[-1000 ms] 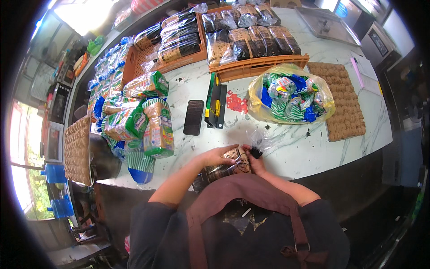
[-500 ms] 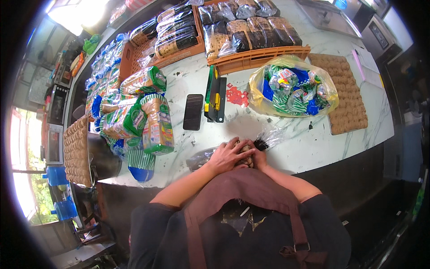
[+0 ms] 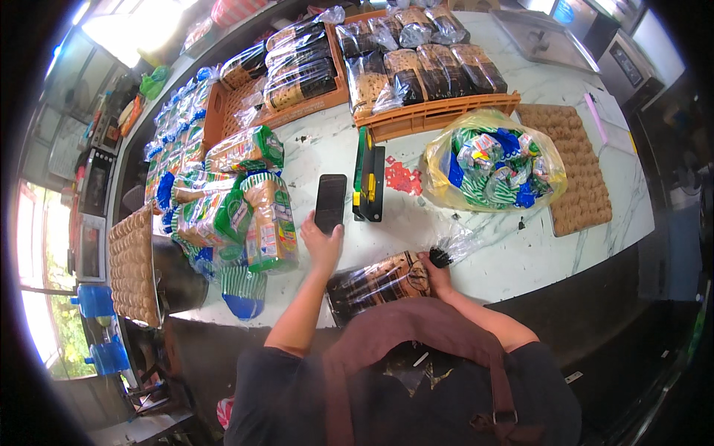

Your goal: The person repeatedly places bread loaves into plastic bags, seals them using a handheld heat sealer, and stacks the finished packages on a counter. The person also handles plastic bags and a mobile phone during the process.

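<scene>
A bagged loaf of bread [image 3: 379,284] in dark and clear wrapping lies on its side at the table's near edge, close to my body. My right hand [image 3: 437,276] is closed around the gathered neck of its bag, where the black bunched part [image 3: 440,257] and a clear plastic end [image 3: 462,241] stick out. My left hand [image 3: 322,244] is at the near end of a black phone [image 3: 331,202], fingers apart, and seems to touch its lower edge. Beyond the loaf stands a green and black bag-taping device [image 3: 368,178] with yellow parts.
Orange crates [image 3: 439,119] of dark-wrapped loaves stand at the back. Green-and-blue bagged loaves [image 3: 271,219] pile up on the left. To the right are a yellow plastic bag [image 3: 439,186] of crumpled wrappers and an egg tray [image 3: 576,171]. Red scraps [image 3: 402,178] lie beside the device.
My left hand has left the loaf and moved left to the phone, uncovering the loaf. My right hand stays at the bag's neck. The whole view has shifted slightly.
</scene>
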`<state>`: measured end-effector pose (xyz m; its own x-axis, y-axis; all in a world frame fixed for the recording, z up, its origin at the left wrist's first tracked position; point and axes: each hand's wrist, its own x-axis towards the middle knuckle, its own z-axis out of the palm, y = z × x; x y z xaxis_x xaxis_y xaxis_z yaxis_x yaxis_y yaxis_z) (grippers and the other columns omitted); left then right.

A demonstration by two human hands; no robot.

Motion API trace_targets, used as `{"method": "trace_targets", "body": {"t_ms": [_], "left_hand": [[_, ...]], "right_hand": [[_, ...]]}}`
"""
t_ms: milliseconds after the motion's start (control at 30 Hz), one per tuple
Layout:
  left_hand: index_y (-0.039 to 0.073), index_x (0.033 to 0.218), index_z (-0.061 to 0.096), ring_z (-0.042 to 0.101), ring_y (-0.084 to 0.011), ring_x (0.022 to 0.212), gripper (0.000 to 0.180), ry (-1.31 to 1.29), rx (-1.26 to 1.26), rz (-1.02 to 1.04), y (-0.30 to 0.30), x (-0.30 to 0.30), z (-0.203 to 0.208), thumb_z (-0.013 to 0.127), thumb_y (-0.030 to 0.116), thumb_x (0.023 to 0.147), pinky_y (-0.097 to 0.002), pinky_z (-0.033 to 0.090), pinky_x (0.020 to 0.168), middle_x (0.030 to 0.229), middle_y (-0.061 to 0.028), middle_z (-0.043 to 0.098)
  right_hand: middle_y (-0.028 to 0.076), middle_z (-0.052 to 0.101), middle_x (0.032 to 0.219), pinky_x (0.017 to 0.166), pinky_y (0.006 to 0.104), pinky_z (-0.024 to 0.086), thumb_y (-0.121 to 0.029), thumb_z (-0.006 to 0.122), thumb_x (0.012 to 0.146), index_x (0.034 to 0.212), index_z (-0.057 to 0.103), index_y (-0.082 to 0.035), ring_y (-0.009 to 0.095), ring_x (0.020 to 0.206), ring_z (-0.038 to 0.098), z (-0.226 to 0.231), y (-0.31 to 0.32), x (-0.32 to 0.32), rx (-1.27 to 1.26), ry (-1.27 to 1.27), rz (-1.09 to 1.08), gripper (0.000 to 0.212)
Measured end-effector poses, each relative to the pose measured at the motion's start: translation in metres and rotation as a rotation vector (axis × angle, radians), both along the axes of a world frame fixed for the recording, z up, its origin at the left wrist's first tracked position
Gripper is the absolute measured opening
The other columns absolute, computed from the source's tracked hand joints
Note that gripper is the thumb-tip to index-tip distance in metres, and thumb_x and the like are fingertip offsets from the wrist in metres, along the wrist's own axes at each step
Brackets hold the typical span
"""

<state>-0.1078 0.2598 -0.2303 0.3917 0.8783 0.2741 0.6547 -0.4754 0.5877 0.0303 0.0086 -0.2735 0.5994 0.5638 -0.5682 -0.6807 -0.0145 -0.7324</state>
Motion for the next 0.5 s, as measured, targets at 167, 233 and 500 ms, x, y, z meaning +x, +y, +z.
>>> {"method": "trace_targets", "body": {"t_ms": [167, 233, 500], "left_hand": [[0.008, 0.141, 0.036, 0.044, -0.0404, 0.117, 0.097, 0.230, -0.093, 0.060, 0.020, 0.008, -0.022, 0.085, 0.033, 0.061, -0.0508, 0.038, 0.098, 0.128, -0.0198, 0.047], [0.008, 0.142, 0.035, 0.044, -0.0404, 0.116, 0.099, 0.213, -0.144, 0.064, 0.028, 0.014, -0.027, 0.085, 0.034, 0.060, -0.0515, 0.038, 0.099, 0.127, -0.0198, 0.048], [0.008, 0.142, 0.035, 0.043, -0.0395, 0.118, 0.098, 0.166, -0.095, 0.141, 0.108, 0.039, -0.036, 0.086, 0.033, 0.062, -0.0502, 0.037, 0.101, 0.126, -0.0194, 0.049]], "right_hand": [[0.000, 0.059, 0.085, 0.071, 0.0274, 0.044, -0.022, 0.071, 0.088, 0.089, 0.064, -0.004, 0.010, 0.079, 0.052, 0.011, 0.005, -0.001, -0.136, -0.228, -0.031, 0.019], [-0.002, 0.054, 0.080, 0.067, 0.0259, 0.043, -0.017, 0.071, 0.088, 0.085, 0.061, -0.007, 0.008, 0.074, 0.049, 0.014, 0.006, -0.001, -0.152, -0.245, -0.050, 0.014], [0.004, 0.061, 0.095, 0.075, 0.0285, 0.046, -0.027, 0.070, 0.089, 0.100, 0.062, -0.001, 0.013, 0.083, 0.054, 0.023, 0.011, -0.006, -0.229, -0.073, -0.084, 0.029]]}}
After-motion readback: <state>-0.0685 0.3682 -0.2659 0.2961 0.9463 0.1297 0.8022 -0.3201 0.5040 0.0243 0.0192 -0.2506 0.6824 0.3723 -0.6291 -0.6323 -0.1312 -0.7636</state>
